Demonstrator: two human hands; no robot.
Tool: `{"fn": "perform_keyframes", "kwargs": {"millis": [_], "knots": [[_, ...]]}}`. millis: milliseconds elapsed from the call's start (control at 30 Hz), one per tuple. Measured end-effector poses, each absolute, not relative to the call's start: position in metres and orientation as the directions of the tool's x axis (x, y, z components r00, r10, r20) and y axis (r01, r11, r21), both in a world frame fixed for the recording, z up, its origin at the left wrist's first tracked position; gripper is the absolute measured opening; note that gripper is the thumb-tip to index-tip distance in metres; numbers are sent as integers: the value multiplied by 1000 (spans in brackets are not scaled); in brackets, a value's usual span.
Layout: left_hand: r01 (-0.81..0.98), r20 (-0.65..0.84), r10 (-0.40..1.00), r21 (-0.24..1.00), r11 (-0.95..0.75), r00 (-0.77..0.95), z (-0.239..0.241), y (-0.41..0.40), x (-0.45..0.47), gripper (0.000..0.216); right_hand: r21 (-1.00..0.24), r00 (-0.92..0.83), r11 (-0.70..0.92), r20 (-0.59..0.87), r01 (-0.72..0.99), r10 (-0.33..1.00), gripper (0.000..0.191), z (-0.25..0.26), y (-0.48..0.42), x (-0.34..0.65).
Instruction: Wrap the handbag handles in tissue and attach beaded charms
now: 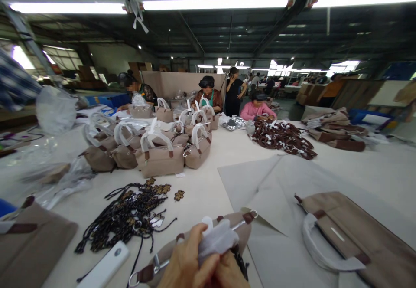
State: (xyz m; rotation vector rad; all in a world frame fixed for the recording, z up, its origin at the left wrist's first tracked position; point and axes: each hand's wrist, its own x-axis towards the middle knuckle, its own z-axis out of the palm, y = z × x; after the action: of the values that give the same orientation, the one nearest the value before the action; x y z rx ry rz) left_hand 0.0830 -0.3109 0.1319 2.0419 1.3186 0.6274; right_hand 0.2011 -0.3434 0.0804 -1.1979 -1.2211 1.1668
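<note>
Near edge, both hands crowd together: left hand fingers pinch white wrapping paper on the taupe handbag; right hand curled, grip unclear. Open table beyond; no readable writing.

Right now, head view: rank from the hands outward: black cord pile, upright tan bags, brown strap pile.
From the hands:
1. black cord pile, just left of them.
2. upright tan bags, mid-table, left.
3. brown strap pile, far right, near the seated workers.

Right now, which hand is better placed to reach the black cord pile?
Probably left. The left hand pinches the white wrap on the side toward the black cord pile; the right hand sits farther off.
</note>
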Motion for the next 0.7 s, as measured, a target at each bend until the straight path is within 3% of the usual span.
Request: {"fn": "perform_keyframes", "kwargs": {"millis": [67,133,267,333,400,500,600,700], "knots": [[614,120,951,739,-277,285,121,-316,81,39,-999,-33,-27,-26,-24,999,33,88,-335,207],[614,214,934,707,-351,287,115,-318,79,38,-997,-76,-76,-75,-18,994,27,91,-332,217],[605,418,760,462,-649,497,111,-317,77,36,-996,-96,-79,-83,52,992,21,81,-334,232],[609,437,727,402,-684,529,114,-316,78,26,-991,-84,-130,-133,34,988,22,75,-334,233],[628,374,786,473,-618,491,121,-317,80,17,-987,-73,-161,-161,3,984,23,70,-334,230],[618,130,927,711,-335,353,131,-317,86,15,-983,-103,-180,-175,-44,979,27,71,-333,225],[438,-110,966,899,-4,234,135,-315,89,16,-970,-197,-221,-199,-98,960,39,75,-331,223],[211,-171,969,968,133,176,132,-313,91,31,-960,-273,-236,-189,-150,943,47,80,-329,224]]}}
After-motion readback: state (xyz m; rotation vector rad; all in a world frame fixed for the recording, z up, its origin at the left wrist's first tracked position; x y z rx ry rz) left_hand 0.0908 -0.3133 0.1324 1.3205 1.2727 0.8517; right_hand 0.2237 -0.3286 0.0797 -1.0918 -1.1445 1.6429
